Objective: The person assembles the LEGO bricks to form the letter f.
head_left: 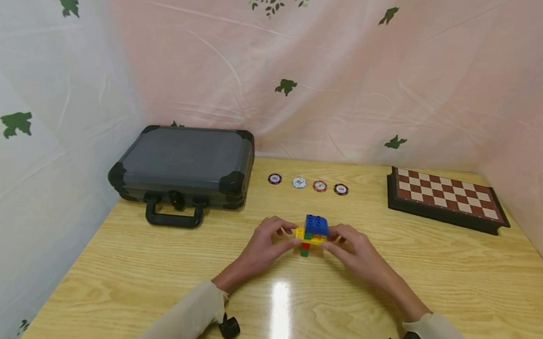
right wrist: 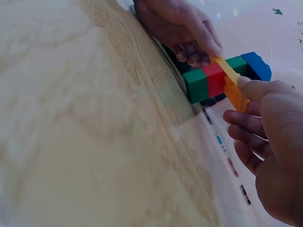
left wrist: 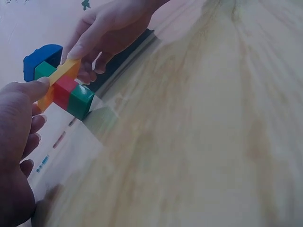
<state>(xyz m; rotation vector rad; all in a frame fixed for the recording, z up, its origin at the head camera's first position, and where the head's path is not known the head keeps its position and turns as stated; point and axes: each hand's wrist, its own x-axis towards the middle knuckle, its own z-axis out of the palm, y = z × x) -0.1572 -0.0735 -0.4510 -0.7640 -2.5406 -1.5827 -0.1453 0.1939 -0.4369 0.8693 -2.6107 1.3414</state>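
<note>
A small stack of toy building bricks stands upright between my hands. From the bottom up it has a green brick [left wrist: 81, 102], a red brick [right wrist: 215, 79], a long yellow brick [head_left: 312, 241], another green brick [left wrist: 44, 69] and a blue brick [head_left: 316, 224] with a rounded side. My left hand [head_left: 267, 243] pinches the left end of the yellow brick between thumb and fingers. At its right end my right hand [head_left: 356, 249] pinches that same brick. Whether the lowest brick touches the wooden table cannot be told.
A grey case [head_left: 185, 152] with a black handle [head_left: 174, 219] sits at the back left. Behind the bricks lie several poker chips [head_left: 299, 183] in a row. A checkered board [head_left: 445, 194] with a dark frame is at the back right of the table [head_left: 155, 281].
</note>
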